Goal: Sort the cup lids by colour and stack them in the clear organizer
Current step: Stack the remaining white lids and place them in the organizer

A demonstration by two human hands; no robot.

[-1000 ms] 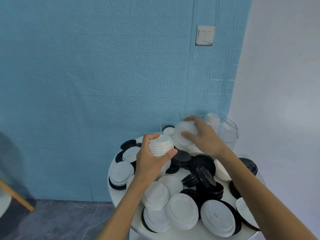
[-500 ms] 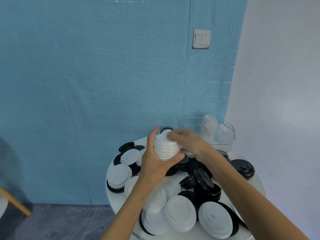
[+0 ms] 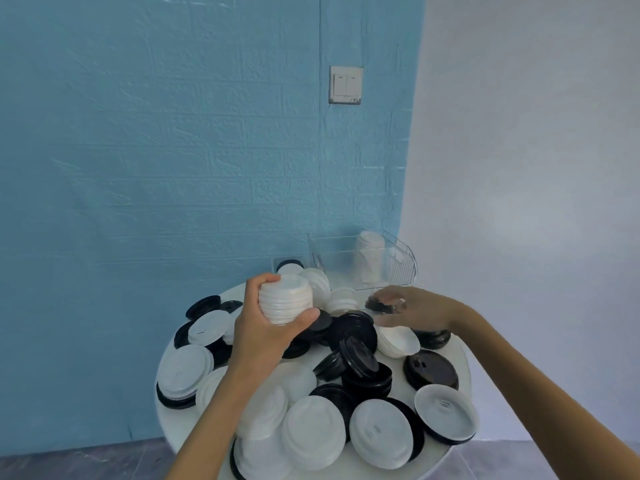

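Gripping a nested stack of white lids [image 3: 286, 299], ribbed at the rims, the left hand [image 3: 265, 327] holds it above table centre, stack axis near upright, tops tilted toward 1 o'clock. Right hand [image 3: 414, 310], blurred, fingers extended over a black lid [image 3: 382, 303]; whether it holds it cannot be told. Clear organizer [image 3: 363, 263] at 1 o'clock holds one white stack [image 3: 370, 258], room beside it. Loose lids crowd the round table [image 3: 460, 355] to its edges.

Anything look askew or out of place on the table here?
Yes: black and white lids lie jumbled on the table, some tilted. One white stack leans inside the organizer. Nothing looks damaged.
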